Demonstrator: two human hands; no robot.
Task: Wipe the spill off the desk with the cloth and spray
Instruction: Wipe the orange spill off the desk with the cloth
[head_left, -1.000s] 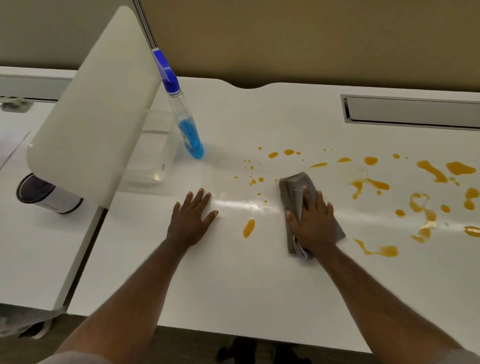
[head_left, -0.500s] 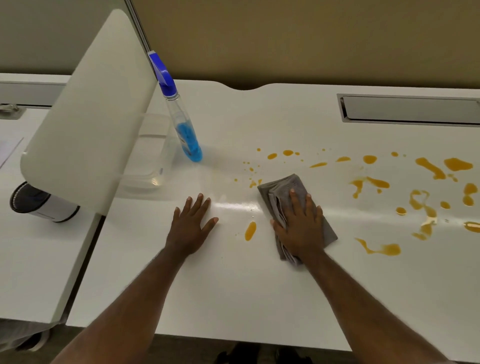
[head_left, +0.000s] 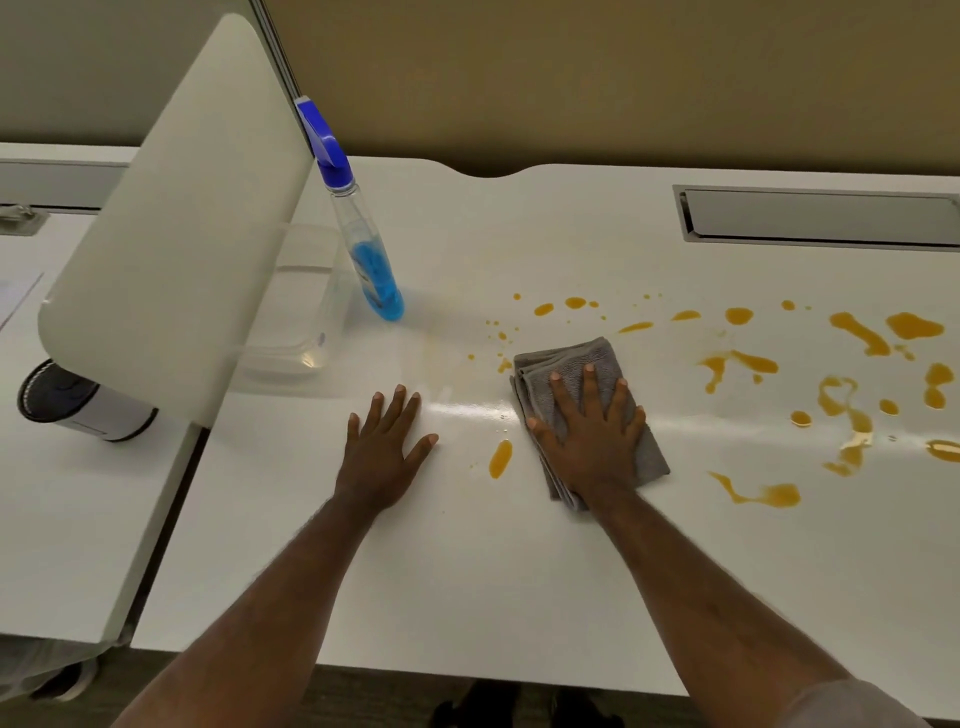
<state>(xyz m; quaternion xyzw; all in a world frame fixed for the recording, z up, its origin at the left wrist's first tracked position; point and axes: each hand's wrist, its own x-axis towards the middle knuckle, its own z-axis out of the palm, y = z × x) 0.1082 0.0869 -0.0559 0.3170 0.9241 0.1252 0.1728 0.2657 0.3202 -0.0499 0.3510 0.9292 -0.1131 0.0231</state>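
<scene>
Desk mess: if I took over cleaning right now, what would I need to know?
Left hand: flat and empty on the desk.
Right hand: spread flat, pressing the folded grey cloth.
Spray bottle: upright, beyond the left hand.
Done: little you can see.
Left: orange spill, mostly right of the cloth, plus one drop between the hands.

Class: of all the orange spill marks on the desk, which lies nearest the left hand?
The lone oval drop, between the left hand and the cloth; every other mark lies farther.

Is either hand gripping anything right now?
No. The right hand presses flat on the folded grey cloth's middle; the left hand lies flat on the white desk.
</scene>
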